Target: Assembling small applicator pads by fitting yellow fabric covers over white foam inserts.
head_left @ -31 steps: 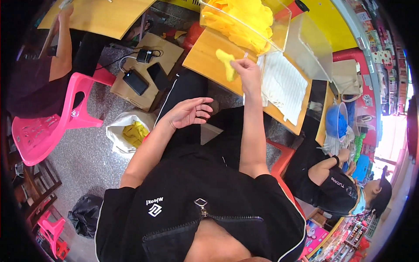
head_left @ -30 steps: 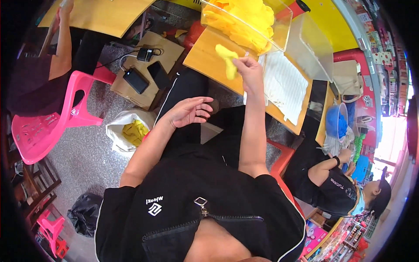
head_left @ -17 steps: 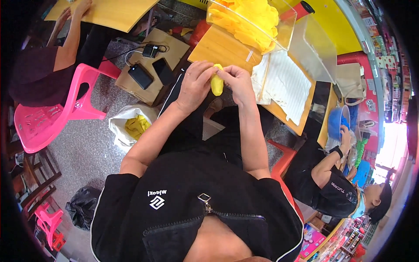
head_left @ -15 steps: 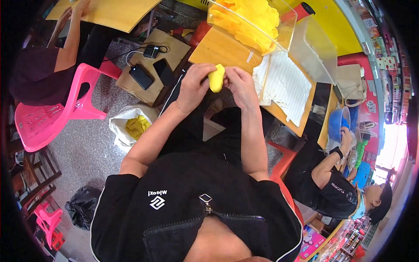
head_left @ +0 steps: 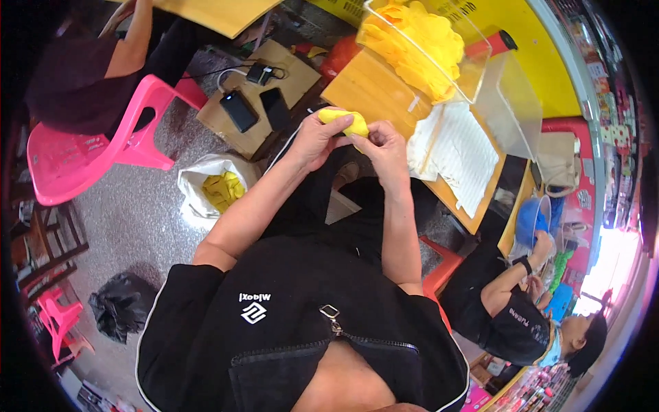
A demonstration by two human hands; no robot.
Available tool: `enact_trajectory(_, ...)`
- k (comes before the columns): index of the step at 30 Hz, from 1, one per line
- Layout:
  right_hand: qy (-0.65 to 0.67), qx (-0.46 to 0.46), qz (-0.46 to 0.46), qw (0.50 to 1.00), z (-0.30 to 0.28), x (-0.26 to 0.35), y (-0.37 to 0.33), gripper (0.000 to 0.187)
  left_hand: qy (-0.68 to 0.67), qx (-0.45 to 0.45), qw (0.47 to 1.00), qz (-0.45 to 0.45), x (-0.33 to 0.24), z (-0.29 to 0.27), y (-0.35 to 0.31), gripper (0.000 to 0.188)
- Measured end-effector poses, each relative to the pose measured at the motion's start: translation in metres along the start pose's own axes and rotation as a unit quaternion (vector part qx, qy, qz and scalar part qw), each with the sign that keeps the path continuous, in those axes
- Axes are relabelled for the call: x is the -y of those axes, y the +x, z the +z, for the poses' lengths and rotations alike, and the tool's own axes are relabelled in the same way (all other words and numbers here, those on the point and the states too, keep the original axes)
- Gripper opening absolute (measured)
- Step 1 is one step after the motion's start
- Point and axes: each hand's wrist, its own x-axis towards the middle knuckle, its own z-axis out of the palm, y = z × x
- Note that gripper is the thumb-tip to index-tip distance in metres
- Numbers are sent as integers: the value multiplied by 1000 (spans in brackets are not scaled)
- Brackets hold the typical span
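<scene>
In front of my body, both hands hold a small, soft, folded yellow piece (head_left: 353,124) that looks like cloth. My left hand (head_left: 314,143) pinches its left end, with the thumb lying across the top. The fingers of my right hand (head_left: 388,154) are closed on its right lower edge. Beyond them, a clear plastic bin (head_left: 482,77) holds a heap of flat yellow pieces (head_left: 405,44). White ribbed cloth (head_left: 463,154) lies on the wooden table to the right of my right hand.
On the left floor stands a white sack (head_left: 191,189) with yellow pieces inside. Phones (head_left: 237,111) and a charger (head_left: 259,73) lie on cardboard. Nearby are a pink chair (head_left: 75,161) and black bag (head_left: 122,305). One person sits at upper left; another, right, handles a blue bowl (head_left: 530,223).
The yellow piece has turned from upright to lying slantwise, and both hands have shifted their grip on it. The whole view has swung slightly, moving the surroundings.
</scene>
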Motion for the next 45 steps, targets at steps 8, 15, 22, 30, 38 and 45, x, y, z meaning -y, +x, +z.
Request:
enact_trajectory(8,58,-53,-6,997,-34,11,17,7,-5,7,999,-47,8,-12,-15,35)
enact_trajectory(15,-92,-52,39,994,-69,-64,73,14,339,19,940,-28,37,-35,-51,18)
enact_trajectory(22,-249,-63,-64,964,-21,-18,49,18,581,-45,734,350,-15,-17,-49,44)
enact_trajectory(30,-210,222,-215,927,60,57,17,11,713,53,691,109,-65,-45,-56,20)
enact_trajectory(38,-67,71,26,995,38,-13,-6,23,632,-79,752,-173,-124,-230,-129,33)
enact_trajectory(45,-124,34,154,980,14,-49,-53,22,677,-209,647,-281,47,-443,-160,38)
